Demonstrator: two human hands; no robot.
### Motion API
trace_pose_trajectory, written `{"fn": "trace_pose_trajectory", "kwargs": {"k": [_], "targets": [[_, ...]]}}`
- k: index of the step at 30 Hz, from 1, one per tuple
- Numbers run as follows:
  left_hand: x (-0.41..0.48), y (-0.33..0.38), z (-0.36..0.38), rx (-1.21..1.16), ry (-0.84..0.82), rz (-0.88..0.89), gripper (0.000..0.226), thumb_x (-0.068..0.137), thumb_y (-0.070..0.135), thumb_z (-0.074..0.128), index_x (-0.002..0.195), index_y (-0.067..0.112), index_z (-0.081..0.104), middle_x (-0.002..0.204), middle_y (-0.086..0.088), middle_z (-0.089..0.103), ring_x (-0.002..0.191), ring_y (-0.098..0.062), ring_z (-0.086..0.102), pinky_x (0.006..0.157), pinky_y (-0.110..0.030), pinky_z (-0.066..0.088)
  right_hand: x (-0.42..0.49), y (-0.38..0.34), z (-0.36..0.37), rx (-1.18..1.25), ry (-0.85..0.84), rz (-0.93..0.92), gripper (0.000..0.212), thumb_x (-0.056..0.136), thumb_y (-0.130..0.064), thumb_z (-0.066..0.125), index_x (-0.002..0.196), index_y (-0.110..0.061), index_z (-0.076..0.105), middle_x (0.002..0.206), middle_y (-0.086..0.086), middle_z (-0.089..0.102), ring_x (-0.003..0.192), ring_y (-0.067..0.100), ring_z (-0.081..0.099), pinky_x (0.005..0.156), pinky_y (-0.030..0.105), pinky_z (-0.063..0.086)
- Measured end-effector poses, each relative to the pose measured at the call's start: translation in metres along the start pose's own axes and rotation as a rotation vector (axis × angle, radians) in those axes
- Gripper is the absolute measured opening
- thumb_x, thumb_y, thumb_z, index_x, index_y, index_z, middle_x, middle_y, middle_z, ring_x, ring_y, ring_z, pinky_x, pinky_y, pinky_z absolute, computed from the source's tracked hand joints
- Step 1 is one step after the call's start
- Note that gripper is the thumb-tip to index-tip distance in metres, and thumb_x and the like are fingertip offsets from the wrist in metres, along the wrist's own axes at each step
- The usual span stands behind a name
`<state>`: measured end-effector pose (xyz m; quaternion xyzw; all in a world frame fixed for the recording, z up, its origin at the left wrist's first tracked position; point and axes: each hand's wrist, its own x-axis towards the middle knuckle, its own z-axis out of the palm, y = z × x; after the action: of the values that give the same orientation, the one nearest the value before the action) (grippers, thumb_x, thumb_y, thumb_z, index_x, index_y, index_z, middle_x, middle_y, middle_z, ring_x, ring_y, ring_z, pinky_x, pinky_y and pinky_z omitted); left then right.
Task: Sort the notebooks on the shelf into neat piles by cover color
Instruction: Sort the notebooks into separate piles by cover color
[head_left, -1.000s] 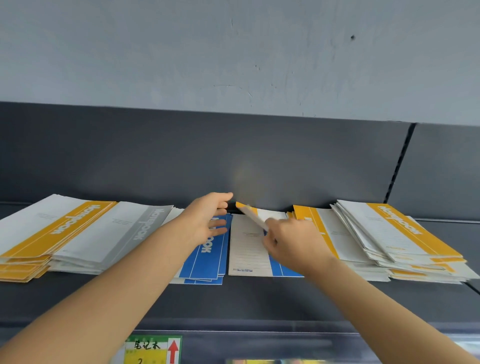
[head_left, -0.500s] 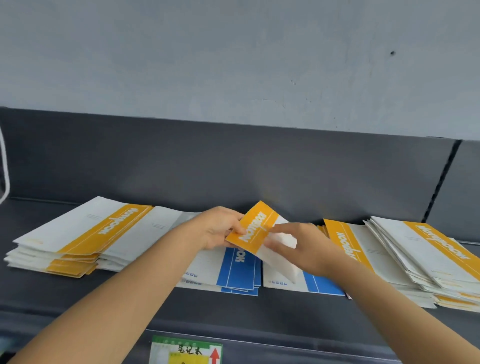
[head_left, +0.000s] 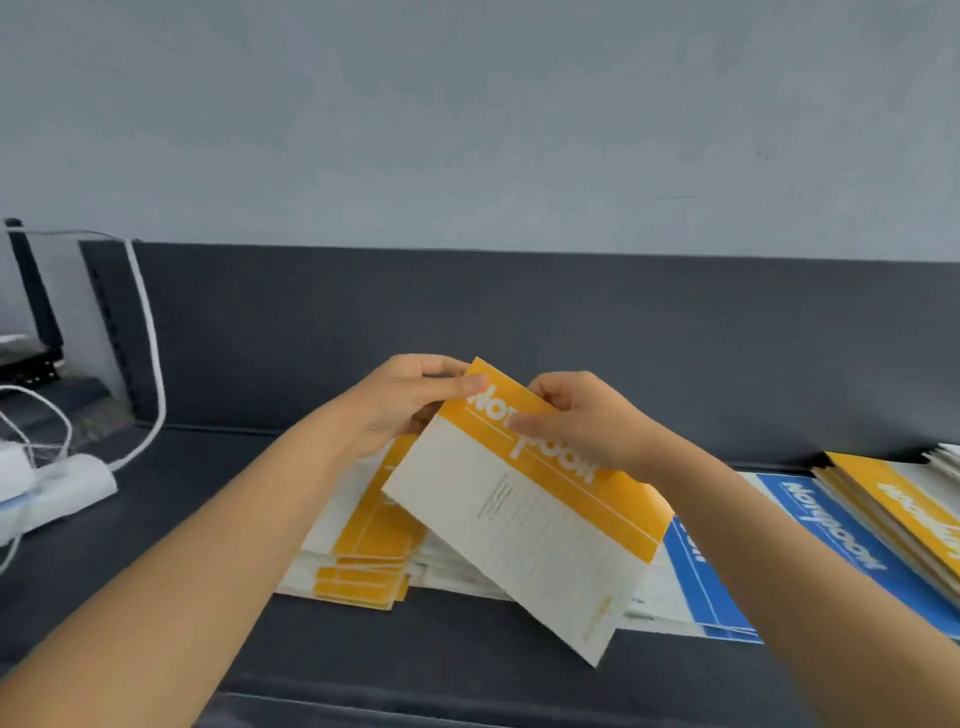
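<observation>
Yellow-banded white paper notebook (head_left: 530, 519) held in air over dark grey shelf (head_left: 156, 519), both hands at its upper end. Left hand (head_left: 410, 400): grip pinching top corner, thumb on cover. Right hand (head_left: 587, 421): grip curled over yellow band. Long axis slants from grip down toward right. Stack of yellow-banded notebooks (head_left: 363, 556) lies below grip, slightly left; left hand nearer. Blue-banded notebooks (head_left: 831, 535) lie below grip, to right. Stack edges probably uneven; partly hidden.

"Notebook" is printed on the yellow notebook (head_left: 524, 519) and blue notebook (head_left: 831, 535).
</observation>
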<state>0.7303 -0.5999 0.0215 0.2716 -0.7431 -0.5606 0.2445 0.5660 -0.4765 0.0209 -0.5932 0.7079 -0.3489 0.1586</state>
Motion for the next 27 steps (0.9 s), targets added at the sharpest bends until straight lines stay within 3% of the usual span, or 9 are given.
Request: {"fn": "trace_pose_trajectory", "kwargs": {"k": [4, 6, 8, 11, 13, 15, 17, 22, 27], "targets": [[0.0, -0.019, -0.078, 0.036, 0.0, -0.083, 0.054, 0.073, 0.012, 0.08, 0.124, 0.012, 0.062, 0.111, -0.006, 0.072, 0.097, -0.02, 0.071, 0.079, -0.033, 0.058, 0.028, -0.016, 0.048, 0.44, 0.114, 0.22, 0.017, 0.094, -0.025, 0.057, 0.102, -0.01, 0.058, 0.096, 0.009, 0.072, 0.086, 0.026, 0.07, 0.083, 0.047, 0.056], [0.003, -0.032, -0.1, -0.042, 0.105, -0.126, 0.07, 0.073, 0.001, 0.08, 0.135, 0.008, 0.05, 0.119, -0.007, 0.067, 0.098, -0.02, 0.069, 0.076, -0.028, 0.057, 0.042, -0.026, 0.08, 0.519, 0.154, 0.314, 0.015, 0.097, -0.022, 0.052, 0.104, -0.01, 0.058, 0.096, 0.008, 0.071, 0.086, 0.025, 0.07, 0.081, 0.045, 0.057], [0.005, -0.044, -0.109, 0.027, 0.177, -0.151, 0.082, 0.076, 0.007, 0.081, 0.145, 0.01, 0.037, 0.135, -0.008, 0.055, 0.109, -0.02, 0.063, 0.086, -0.029, 0.052, 0.054, -0.034, 0.109, 0.521, 0.237, 0.404, 0.017, 0.098, -0.021, 0.049, 0.107, -0.01, 0.058, 0.1, 0.008, 0.07, 0.088, 0.025, 0.069, 0.074, 0.04, 0.057], [0.0, -0.063, -0.107, 0.593, 0.121, -0.158, 0.088, 0.088, 0.04, 0.067, 0.154, 0.016, 0.014, 0.161, -0.005, 0.013, 0.143, -0.026, 0.026, 0.108, -0.036, 0.031, 0.066, -0.042, 0.144, 0.407, 0.328, 0.46, 0.028, 0.096, -0.026, 0.05, 0.117, -0.008, 0.055, 0.122, 0.009, 0.059, 0.098, 0.023, 0.063, 0.086, 0.038, 0.053], [-0.001, -0.079, -0.103, 0.983, -0.045, -0.126, 0.083, 0.095, 0.056, 0.045, 0.155, 0.018, 0.004, 0.163, -0.003, -0.007, 0.15, -0.024, 0.0, 0.117, -0.041, 0.014, 0.063, -0.045, 0.157, 0.14, 0.276, 0.422, 0.038, 0.095, -0.029, 0.051, 0.129, -0.012, 0.045, 0.136, 0.005, 0.041, 0.111, 0.022, 0.05, 0.093, 0.029, 0.042], [0.0, -0.093, -0.102, 1.194, -0.213, -0.152, 0.074, 0.099, 0.06, 0.024, 0.156, 0.019, 0.0, 0.162, -0.001, -0.015, 0.149, -0.021, -0.012, 0.119, -0.043, 0.006, 0.057, -0.046, 0.162, -0.165, 0.192, 0.363, 0.041, 0.095, -0.033, 0.051, 0.131, -0.014, 0.045, 0.138, 0.005, 0.042, 0.12, 0.025, 0.046, 0.097, 0.03, 0.041], [0.002, -0.097, -0.105, 1.281, -0.251, -0.167, 0.071, 0.1, 0.059, 0.016, 0.156, 0.02, -0.001, 0.162, -0.002, -0.015, 0.149, -0.02, -0.013, 0.119, -0.044, 0.004, 0.051, -0.044, 0.159, -0.291, 0.162, 0.358, 0.044, 0.095, -0.038, 0.05, 0.133, -0.017, 0.048, 0.138, 0.004, 0.048, 0.123, 0.025, 0.048, 0.102, 0.036, 0.04], [0.002, -0.072, -0.092, 1.433, -0.122, -0.077, 0.072, 0.098, 0.06, 0.012, 0.155, 0.015, 0.014, 0.162, -0.008, 0.01, 0.149, -0.026, 0.006, 0.118, -0.044, 0.012, 0.036, -0.03, 0.125, -0.369, 0.214, 0.284, 0.044, 0.095, -0.041, 0.051, 0.132, -0.018, 0.052, 0.139, -0.003, 0.048, 0.125, 0.016, 0.047, 0.1, 0.026, 0.038], [0.006, -0.038, -0.015, 1.424, -0.097, 0.113, 0.077, 0.093, 0.068, 0.016, 0.148, 0.016, 0.031, 0.156, -0.004, 0.03, 0.144, -0.024, 0.023, 0.113, -0.043, 0.024, 0.008, 0.007, 0.073, -0.465, 0.242, 0.316, 0.044, 0.093, -0.044, 0.051, 0.126, -0.016, 0.057, 0.131, 0.0, 0.052, 0.117, 0.02, 0.05, 0.097, 0.032, 0.042]]}}
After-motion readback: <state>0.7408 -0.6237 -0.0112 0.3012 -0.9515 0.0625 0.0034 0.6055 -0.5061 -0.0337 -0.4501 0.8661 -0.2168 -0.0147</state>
